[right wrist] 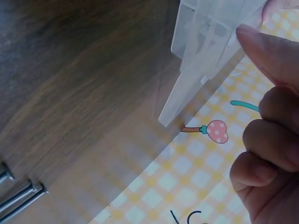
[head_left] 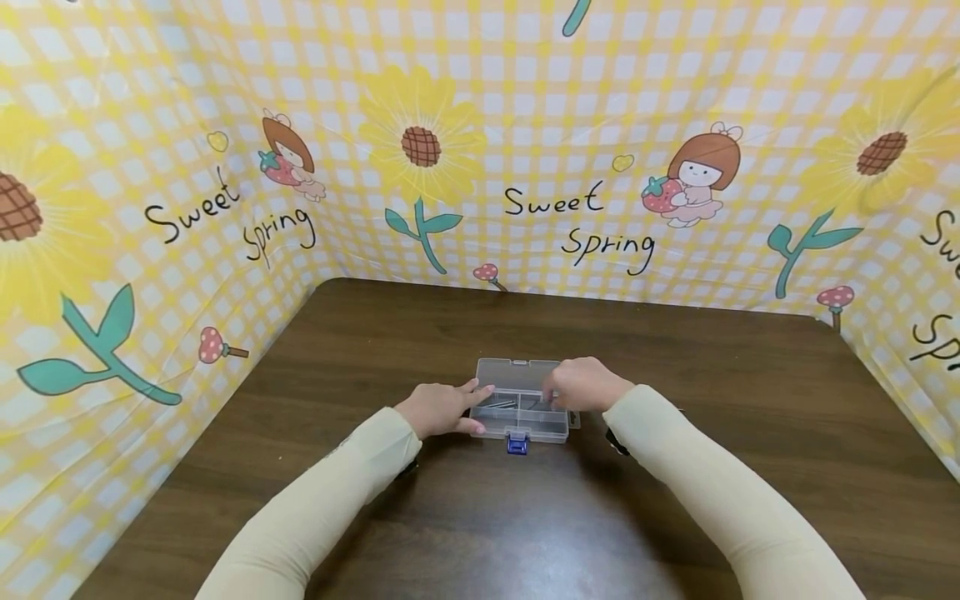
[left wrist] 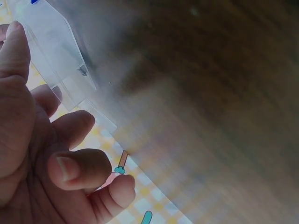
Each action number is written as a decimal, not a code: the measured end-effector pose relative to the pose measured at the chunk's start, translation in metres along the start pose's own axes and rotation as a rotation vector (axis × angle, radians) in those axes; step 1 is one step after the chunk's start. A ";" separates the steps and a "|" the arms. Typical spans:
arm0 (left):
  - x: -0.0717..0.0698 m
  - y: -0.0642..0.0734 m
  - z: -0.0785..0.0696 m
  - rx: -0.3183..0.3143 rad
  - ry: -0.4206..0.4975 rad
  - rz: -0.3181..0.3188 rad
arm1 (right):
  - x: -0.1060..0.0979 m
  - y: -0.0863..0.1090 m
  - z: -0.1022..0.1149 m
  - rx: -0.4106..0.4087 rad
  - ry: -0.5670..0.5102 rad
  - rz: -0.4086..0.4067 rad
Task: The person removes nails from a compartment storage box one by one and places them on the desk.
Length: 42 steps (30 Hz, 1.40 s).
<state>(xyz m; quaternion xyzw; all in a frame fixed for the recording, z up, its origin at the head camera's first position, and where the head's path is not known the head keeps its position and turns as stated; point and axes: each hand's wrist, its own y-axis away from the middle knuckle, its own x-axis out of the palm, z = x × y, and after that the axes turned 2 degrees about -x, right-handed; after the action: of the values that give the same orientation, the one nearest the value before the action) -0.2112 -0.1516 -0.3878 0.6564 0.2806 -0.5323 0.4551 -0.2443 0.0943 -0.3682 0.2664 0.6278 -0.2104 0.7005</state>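
A clear plastic compartment box (head_left: 543,427) stands on the table with its lid (head_left: 510,375) raised at the back and a blue latch (head_left: 517,444) at the front. Several thin metal nails (head_left: 498,405) lie in a left compartment. At the box's left end, my left hand (head_left: 442,410) rests its thumb and forefinger on the edge, fingers spread. My right hand (head_left: 588,384) reaches over the right compartments, fingertips down inside. In the right wrist view its other fingers (right wrist: 271,135) are curled; I cannot tell whether the fingertips pinch anything.
Several metal nails (right wrist: 21,198) with flat heads lie on the wooden table (head_left: 540,525), low in the right wrist view. A yellow checked cloth (head_left: 465,50) with flowers and lettering walls the table's back and sides.
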 end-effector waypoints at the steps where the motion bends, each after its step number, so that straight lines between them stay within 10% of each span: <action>1: 0.000 0.000 0.000 0.002 0.001 0.001 | 0.000 -0.001 0.001 -0.001 0.009 0.009; 42: 0.001 -0.001 -0.001 -0.009 -0.002 -0.006 | 0.011 -0.013 0.002 -0.026 0.109 0.000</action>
<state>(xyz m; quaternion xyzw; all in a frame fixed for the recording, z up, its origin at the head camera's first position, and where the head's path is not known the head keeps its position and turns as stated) -0.2116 -0.1507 -0.3888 0.6528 0.2846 -0.5333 0.4566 -0.2496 0.0831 -0.3805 0.2685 0.6676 -0.1874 0.6687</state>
